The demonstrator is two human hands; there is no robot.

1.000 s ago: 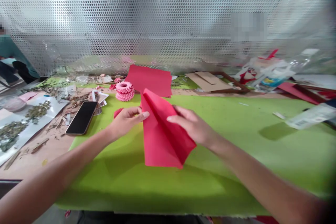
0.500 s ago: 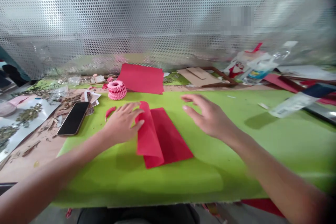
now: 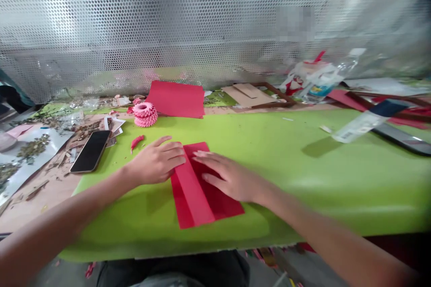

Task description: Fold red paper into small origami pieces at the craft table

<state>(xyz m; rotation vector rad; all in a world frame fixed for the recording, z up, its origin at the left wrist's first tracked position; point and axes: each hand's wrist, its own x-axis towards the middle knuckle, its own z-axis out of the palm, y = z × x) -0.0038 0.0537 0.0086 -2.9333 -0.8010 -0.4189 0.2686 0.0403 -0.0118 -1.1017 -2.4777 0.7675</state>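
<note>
A sheet of red paper (image 3: 193,193) lies on the green table cover in front of me, with its left part folded over into a long strip. My left hand (image 3: 160,161) is at the upper left of that fold, fingers bent together on the paper; its thumb is hidden. My right hand (image 3: 229,177) rests over the right half of the same paper, fingers stretched out toward the fold and holding nothing. To the left of the paper is a small curled red scrap (image 3: 136,142).
Beyond the hands stand a stack of red sheets (image 3: 177,98) and a pink pleated paper ring (image 3: 145,114). A black phone (image 3: 90,151) lies left among scraps and dried plants. At right are a clear tube-like bottle (image 3: 363,123), brown card (image 3: 249,94) and a plastic bottle (image 3: 350,63).
The raised left part of the red paper has come down into a flatter fold. My right hand has moved left and down onto the paper. My left hand stays at its upper left.
</note>
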